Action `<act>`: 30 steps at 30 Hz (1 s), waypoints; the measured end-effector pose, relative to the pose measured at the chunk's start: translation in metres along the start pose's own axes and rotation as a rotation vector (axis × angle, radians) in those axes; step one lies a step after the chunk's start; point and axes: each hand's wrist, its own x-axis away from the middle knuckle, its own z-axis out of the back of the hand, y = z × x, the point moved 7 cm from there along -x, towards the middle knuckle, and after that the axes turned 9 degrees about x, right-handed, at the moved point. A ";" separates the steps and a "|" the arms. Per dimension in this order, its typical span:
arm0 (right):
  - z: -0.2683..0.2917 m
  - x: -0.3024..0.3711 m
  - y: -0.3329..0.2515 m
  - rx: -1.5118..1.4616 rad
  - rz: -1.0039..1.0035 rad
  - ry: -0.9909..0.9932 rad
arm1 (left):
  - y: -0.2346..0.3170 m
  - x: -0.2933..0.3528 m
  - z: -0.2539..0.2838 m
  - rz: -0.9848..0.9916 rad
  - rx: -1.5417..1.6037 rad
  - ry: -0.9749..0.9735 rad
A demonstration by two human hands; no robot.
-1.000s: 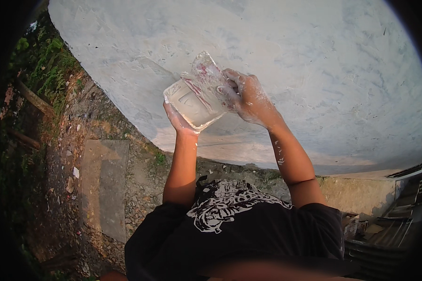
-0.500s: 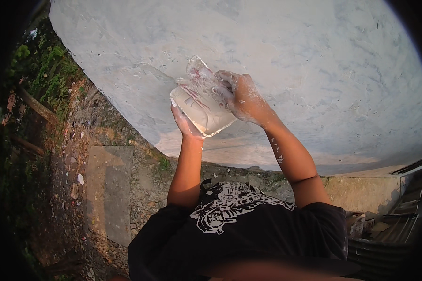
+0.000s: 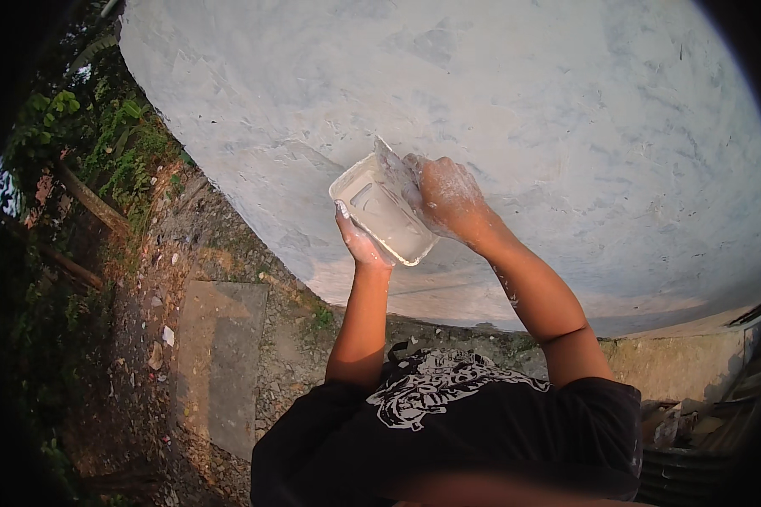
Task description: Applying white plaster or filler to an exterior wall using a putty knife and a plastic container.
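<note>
Left hand [image 3: 359, 245] grip cupping white tub [image 3: 382, 209], right hand [image 3: 446, 198] seemingly closed on scraper [image 3: 395, 169].

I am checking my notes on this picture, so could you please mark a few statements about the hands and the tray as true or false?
1. The left hand supports the white tray from below. True.
2. The right hand hangs free, away from the tray. False: it is at the tray's upper right edge, with a flat blade showing beside it.
3. The right hand is smeared with white paste. True.
4. The wall behind the hands is bare red brick. False: it is coated grey-white.
5. The person wears a black shirt with a white print. True.
</note>
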 end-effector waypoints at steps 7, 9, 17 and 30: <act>-0.009 -0.013 -0.022 0.084 0.158 0.003 | -0.004 0.003 -0.007 0.023 0.007 -0.006; -0.003 -0.015 -0.029 0.114 0.217 -0.039 | -0.002 0.002 -0.009 0.036 0.003 -0.024; -0.005 -0.016 -0.039 0.076 0.485 0.020 | -0.007 -0.004 -0.004 0.132 0.011 0.029; 0.000 -0.018 -0.026 -0.023 0.339 0.098 | -0.007 -0.012 -0.017 0.107 0.039 -0.029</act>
